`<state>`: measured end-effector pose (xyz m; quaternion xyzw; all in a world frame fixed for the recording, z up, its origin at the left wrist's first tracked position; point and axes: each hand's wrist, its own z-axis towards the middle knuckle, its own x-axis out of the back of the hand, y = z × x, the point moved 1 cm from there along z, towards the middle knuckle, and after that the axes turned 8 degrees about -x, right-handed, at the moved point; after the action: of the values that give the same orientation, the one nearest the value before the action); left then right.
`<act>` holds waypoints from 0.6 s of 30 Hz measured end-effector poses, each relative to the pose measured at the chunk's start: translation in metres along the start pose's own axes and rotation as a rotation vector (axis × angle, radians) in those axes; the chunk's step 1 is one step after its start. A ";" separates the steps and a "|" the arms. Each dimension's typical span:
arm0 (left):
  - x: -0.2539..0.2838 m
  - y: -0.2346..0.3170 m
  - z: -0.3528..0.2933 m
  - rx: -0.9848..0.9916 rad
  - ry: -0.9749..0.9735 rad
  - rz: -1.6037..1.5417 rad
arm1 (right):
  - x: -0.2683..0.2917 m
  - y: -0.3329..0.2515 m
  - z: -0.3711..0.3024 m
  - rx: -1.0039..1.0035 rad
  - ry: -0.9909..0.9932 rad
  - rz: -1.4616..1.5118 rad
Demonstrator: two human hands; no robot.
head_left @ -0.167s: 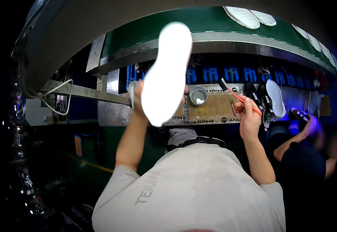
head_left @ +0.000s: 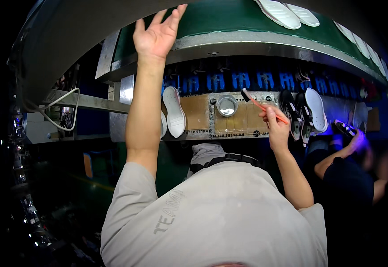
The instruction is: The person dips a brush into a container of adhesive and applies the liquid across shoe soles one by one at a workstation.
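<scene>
One thin orange brush (head_left: 261, 106), light and stiff, sits pinched mid-handle in the right hand (head_left: 275, 127) at centre right, while the left hand (head_left: 155, 35), upper left, spreads its fingers wide, empty

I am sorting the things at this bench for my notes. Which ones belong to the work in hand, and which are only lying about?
In use:
- left hand, open, raised to the green belt
- right hand, holding the orange brush
- round pot
- white sole on the bench

Lying about:
- black shoes
- white soles on the belt
- white cable
</scene>
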<state>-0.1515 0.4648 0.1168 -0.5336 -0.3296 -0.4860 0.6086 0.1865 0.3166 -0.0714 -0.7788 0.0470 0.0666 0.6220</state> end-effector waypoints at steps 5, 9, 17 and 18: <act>-0.101 0.022 -0.095 0.295 -0.179 -2.332 | 0.002 0.030 0.013 0.017 -0.042 -0.270; -0.222 0.033 -0.185 0.491 -0.308 -0.574 | -0.007 0.041 0.023 -0.027 -0.120 -0.528; -0.297 0.044 -0.245 0.673 -0.540 -0.494 | -0.044 0.062 0.062 0.058 -0.241 -0.891; -0.291 0.043 -0.239 0.676 -0.568 -0.520 | -0.044 0.069 0.069 0.074 -0.248 -0.913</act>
<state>-0.2290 0.3007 -0.2166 -0.3182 -0.7427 -0.3234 0.4925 0.1295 0.3679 -0.1457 -0.6833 -0.3722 -0.1229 0.6159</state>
